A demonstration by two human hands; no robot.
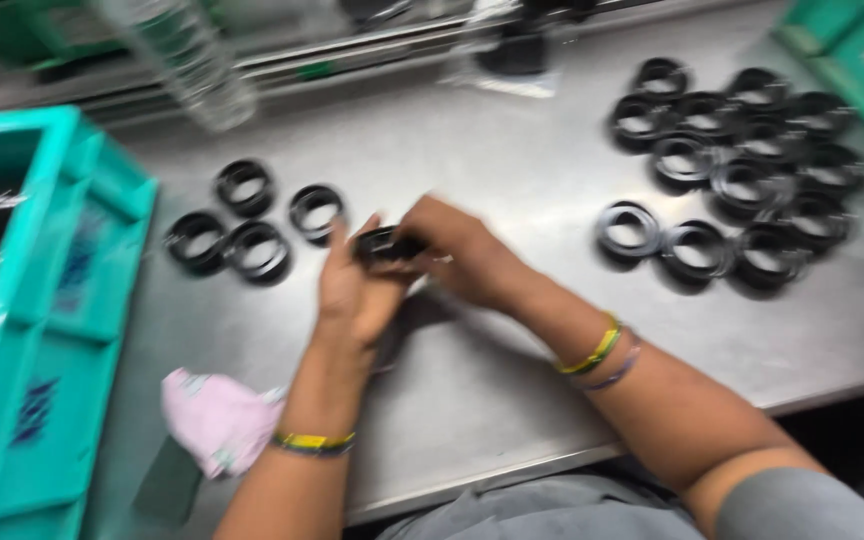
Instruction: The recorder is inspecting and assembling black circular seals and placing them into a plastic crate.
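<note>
Both my hands meet over the middle of a grey metal table [512, 370]. My left hand [352, 290] and my right hand [462, 250] together hold one black ring-shaped part [384, 245] between the fingers; the picture is blurred by motion. Just left of the hands lie several black rings [242, 225] in a small group. A larger heap of black rings [742, 170] lies to the right of my right hand.
A teal plastic crate [42, 320] stands at the left edge. A pink cloth [217, 420] lies near my left wrist. A clear plastic bottle [187, 60] stands at the back left, a green bin [852, 50] at the back right.
</note>
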